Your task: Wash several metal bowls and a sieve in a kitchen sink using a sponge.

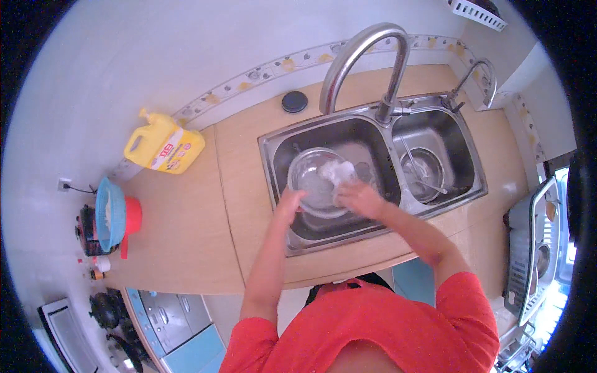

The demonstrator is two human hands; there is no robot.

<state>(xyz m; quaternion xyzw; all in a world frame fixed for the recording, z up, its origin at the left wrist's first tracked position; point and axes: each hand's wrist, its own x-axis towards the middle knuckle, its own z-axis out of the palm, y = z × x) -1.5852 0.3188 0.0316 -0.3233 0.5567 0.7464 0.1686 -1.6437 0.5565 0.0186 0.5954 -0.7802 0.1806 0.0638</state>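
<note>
A round, shiny bowl (pixel 313 179) is tilted inside the larger left basin (pixel 380 140) of a stainless steel double sink. My left hand (pixel 290 205) grips its near-left rim, thumb over the edge. At the right side of the bowl, my right hand (pixel 358 198) holds a soft white wad (pixel 339 171), perhaps a cloth or sponge, against the inside. Motion blurs this hand and the wad, so the wad's exact kind is unclear. Above the basin arches a large steel faucet (pixel 389 30); no stream shows under its spout.
The smaller right basin (pixel 459 144) holds a metal bowl (pixel 438 165) and a long-handled utensil (pixel 413 161). A small faucet (pixel 487 70) stands behind it. A yellow jug (pixel 184 147), black round lid (pixel 294 101) and blue basket (pixel 112 219) rest on the counter. A grey dish rack (pixel 520 252) stands right.
</note>
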